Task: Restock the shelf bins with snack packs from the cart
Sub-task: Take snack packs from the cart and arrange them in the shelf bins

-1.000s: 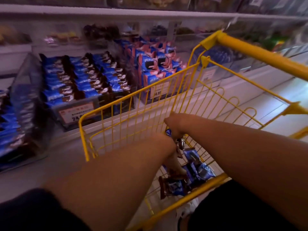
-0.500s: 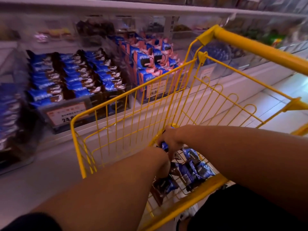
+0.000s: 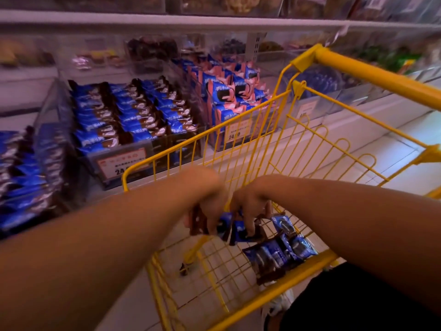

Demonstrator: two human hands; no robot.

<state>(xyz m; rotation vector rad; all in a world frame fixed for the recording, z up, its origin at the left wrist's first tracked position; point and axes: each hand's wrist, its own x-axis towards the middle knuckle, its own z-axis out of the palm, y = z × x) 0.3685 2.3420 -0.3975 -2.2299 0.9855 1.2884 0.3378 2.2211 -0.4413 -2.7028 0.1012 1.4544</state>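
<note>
The step in hand is pick-up: the left hand (image 3: pixel 210 206) curls its fingers round brown-ended snack packs (image 3: pixel 229 229) above the cart (image 3: pixel 241 304) floor, and the right hand (image 3: pixel 250 206) pinches the same bunch from above. Next, the bunch likely needs lifting over the cart rim to the shelf bin (image 3: pixel 124 161) on the left; more packs lie just right of the fingers.

Glossy yellow metal wire cart (image 3: pixel 241 149), shiny foil snack packs (image 3: pixel 281 254), clear plastic shelf bins (image 3: pixel 57 111).
</note>
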